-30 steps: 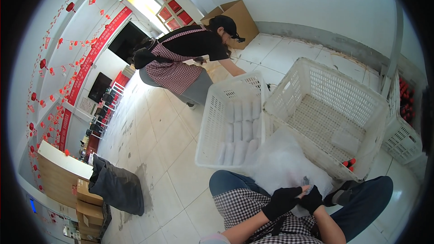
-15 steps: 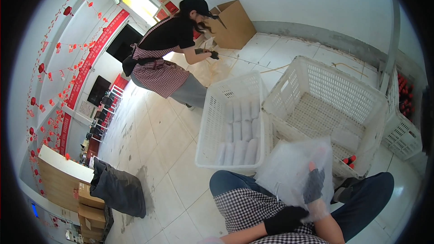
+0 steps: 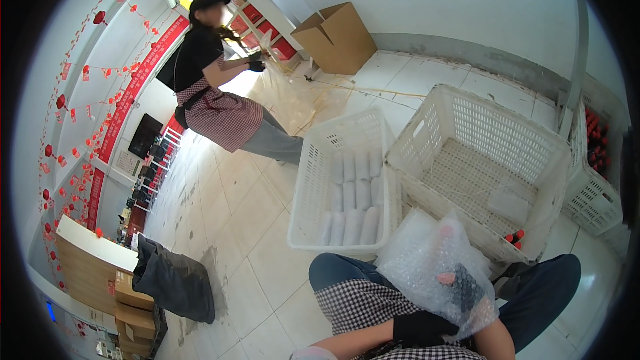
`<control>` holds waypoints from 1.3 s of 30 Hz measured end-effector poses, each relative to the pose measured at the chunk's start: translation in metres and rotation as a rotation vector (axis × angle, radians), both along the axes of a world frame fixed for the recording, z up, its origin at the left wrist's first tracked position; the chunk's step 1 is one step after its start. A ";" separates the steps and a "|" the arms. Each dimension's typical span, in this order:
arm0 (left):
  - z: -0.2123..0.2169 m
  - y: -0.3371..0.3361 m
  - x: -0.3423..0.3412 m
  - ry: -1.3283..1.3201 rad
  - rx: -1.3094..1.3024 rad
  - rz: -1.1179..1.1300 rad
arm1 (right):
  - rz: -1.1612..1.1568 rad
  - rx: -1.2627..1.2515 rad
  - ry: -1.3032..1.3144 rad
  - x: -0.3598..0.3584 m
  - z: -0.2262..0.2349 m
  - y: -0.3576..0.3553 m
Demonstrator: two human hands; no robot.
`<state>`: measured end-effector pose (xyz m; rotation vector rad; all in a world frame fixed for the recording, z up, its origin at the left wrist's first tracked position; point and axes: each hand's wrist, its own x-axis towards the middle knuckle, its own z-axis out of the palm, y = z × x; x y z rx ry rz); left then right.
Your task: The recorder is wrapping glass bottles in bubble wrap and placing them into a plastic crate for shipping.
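Note:
A clear bubble-wrap bag (image 3: 417, 253) lies over my lap. My right hand (image 3: 463, 288), in a dark glove with bare fingertips, shows through the film and seems to be inside it. Its thumb and a stretched finger stand apart, partly blurred by the bubbles. My left hand (image 3: 423, 329), in a black glove, is closed at the bag's lower edge by my right wrist; its fingertips are hidden. Ahead stands a white crate (image 3: 298, 227) with rows of wrapped cylinders (image 3: 353, 225). Beside it, a larger white crate (image 3: 437, 167) holds a few red-topped items (image 3: 515, 237) and a clear wrapper (image 3: 510, 201).
A person (image 3: 217, 93) in a checked apron stands at the far left, holding clear plastic sheeting (image 3: 283, 90). An open cardboard box (image 3: 343, 40) is by the wall. Another crate (image 3: 593, 203) with red-topped items stands far right. A black sack (image 3: 175, 280) stands left.
The bubble-wrap bag now covers more of my right hand, whose thumb has shifted lower. My left hand stays near the wrist. The other person has straightened up and moved left, lifting plastic sheeting.

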<state>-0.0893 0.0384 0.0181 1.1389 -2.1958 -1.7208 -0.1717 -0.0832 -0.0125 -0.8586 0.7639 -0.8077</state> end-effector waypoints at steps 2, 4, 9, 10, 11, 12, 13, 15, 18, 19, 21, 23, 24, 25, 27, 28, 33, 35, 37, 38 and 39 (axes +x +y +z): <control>-0.006 0.004 -0.006 0.064 -0.260 -0.105 | 0.040 0.034 0.000 -0.018 -0.001 0.023; 0.000 0.002 -0.007 0.529 0.159 0.059 | 0.085 0.061 -0.007 -0.011 0.021 0.022; 0.040 -0.005 -0.021 0.024 -0.019 -0.009 | -0.040 0.251 -0.004 0.018 0.021 0.022; 0.021 0.003 -0.026 0.050 0.033 -0.022 | -0.146 0.128 0.009 0.011 -0.012 0.022; 0.011 0.003 -0.026 0.068 0.094 -0.015 | -0.232 0.016 0.015 0.016 -0.013 0.021; -0.001 -0.004 -0.023 0.111 0.390 -0.098 | -0.273 0.389 0.074 0.015 -0.012 0.011; 0.016 -0.018 -0.012 0.112 0.392 -0.094 | -0.269 0.390 0.074 0.009 -0.013 0.009; 0.066 -0.038 0.014 0.397 0.210 0.090 | -0.027 0.380 0.070 -0.010 -0.025 0.003; 0.037 -0.061 0.057 0.471 -0.296 0.901 | 0.082 0.313 0.088 -0.017 0.015 0.018; 0.043 -0.072 0.067 0.228 -0.427 1.023 | 0.049 0.073 0.170 -0.012 0.042 0.026; 0.025 -0.067 0.063 0.115 -0.131 0.842 | 0.357 -0.252 0.592 -0.004 0.077 0.033; 0.002 -0.059 0.064 0.105 -0.072 0.768 | 0.400 -0.640 0.583 -0.012 0.004 0.047; -0.020 -0.049 0.066 0.202 -0.021 0.821 | 0.405 -0.645 0.574 -0.012 0.005 0.045; -0.025 -0.042 0.065 0.305 0.036 0.870 | 0.572 -0.620 0.673 -0.017 0.010 0.045; -0.034 -0.032 0.065 0.365 0.121 0.926 | 0.745 -0.594 0.772 -0.029 0.012 0.045; -0.039 -0.027 0.065 0.436 0.100 0.956 | 0.760 -0.780 0.738 -0.038 0.007 0.046; -0.029 -0.027 0.089 0.870 0.357 1.184 | 0.202 -0.848 0.664 -0.088 0.045 0.006; -0.023 -0.019 0.105 1.086 0.535 1.612 | -0.143 -0.748 0.581 -0.099 0.044 -0.019; -0.013 -0.023 0.096 1.208 0.516 1.643 | -0.314 -0.638 0.597 -0.117 0.003 -0.016; -0.013 -0.026 0.089 1.284 0.517 1.696 | -0.351 -0.718 0.482 -0.096 -0.010 -0.007; -0.013 -0.026 0.084 1.366 0.514 1.752 | -0.380 -0.800 0.363 -0.079 -0.010 0.004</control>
